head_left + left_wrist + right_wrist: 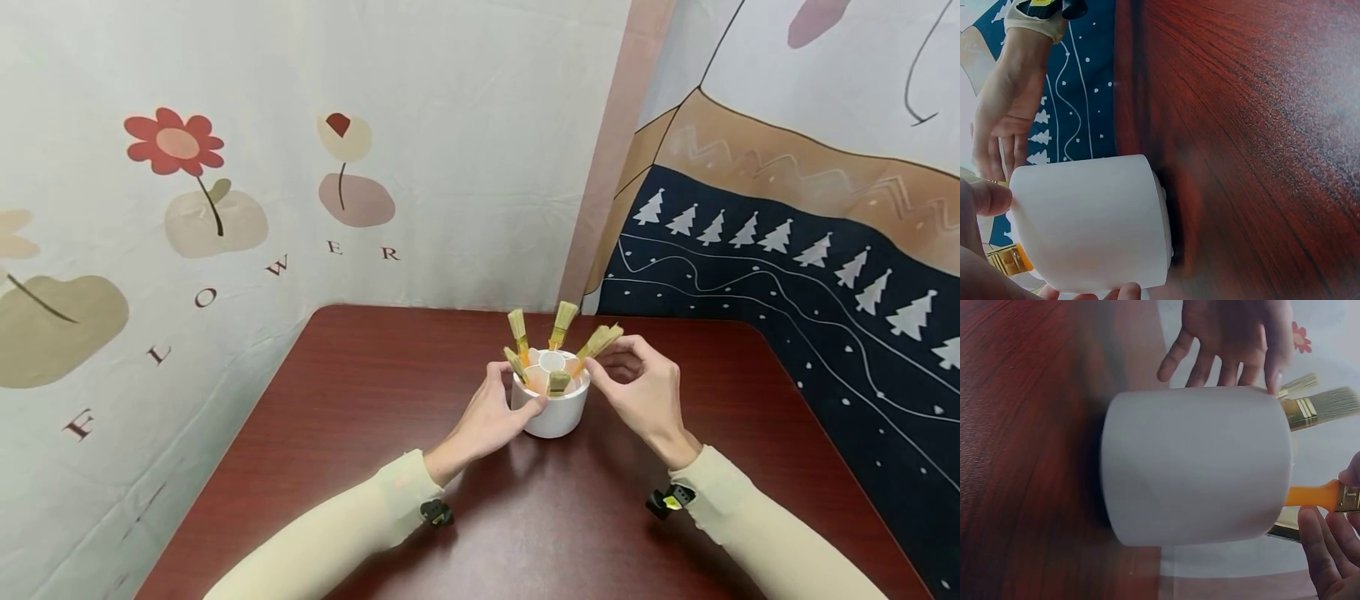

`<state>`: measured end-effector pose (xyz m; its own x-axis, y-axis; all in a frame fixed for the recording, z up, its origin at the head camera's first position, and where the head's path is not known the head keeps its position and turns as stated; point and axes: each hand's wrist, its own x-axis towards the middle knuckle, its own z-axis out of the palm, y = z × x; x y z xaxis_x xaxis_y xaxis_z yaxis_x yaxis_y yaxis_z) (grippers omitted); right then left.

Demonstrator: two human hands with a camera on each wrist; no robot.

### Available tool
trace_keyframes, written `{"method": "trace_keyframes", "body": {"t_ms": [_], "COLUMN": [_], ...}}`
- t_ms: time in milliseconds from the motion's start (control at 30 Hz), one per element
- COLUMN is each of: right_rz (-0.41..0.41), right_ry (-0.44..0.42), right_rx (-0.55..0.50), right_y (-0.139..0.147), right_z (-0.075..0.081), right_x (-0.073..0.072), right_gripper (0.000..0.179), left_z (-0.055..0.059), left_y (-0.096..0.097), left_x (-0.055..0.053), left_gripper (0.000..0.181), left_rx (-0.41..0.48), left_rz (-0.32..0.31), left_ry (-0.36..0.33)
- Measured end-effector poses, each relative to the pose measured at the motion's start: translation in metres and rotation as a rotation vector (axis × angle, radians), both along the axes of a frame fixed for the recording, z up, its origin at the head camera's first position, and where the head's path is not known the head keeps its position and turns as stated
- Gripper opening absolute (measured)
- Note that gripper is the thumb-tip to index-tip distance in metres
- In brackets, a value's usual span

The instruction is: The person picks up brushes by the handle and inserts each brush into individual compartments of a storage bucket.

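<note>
A white round brush holder (553, 418) with inner compartments stands on the table. My left hand (487, 417) holds its left side, thumb at the front rim and fingers along the wall. At the right side, my right hand (645, 387) pinches a paintbrush (1310, 495) near where its orange handle meets the metal ferrule. That brush's lower handle is hidden inside the holder. Several other bristle brushes stick up around it, including one at the back (564, 317), one at the back left (517, 323) and a front one (558, 383).
The dark red wooden table (360, 400) reaches back to a pale wall cloth (465, 167) printed with flowers and letters. On the right hangs a navy cloth (750, 283) with white trees. Each wrist wears a small black camera (437, 512).
</note>
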<state>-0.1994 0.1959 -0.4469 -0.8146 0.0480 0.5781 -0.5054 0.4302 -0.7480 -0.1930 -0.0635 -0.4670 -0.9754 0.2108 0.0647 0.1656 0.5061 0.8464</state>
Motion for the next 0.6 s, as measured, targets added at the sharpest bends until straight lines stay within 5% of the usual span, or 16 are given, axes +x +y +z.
{"method": "trace_keyframes", "body": {"t_ms": [600], "right_rz": [0.002], "right_ry": [0.010], "right_rx": [0.137], "right_y": [0.006], "right_z": [-0.024], "right_x": [-0.002], "right_gripper": [0.030], "left_z": [-0.001], "left_y": [0.000], "left_x": [-0.001], "left_gripper": [0.081], "left_rx": [0.005], "left_rz": [-0.005], "left_ry": [-0.006]}}
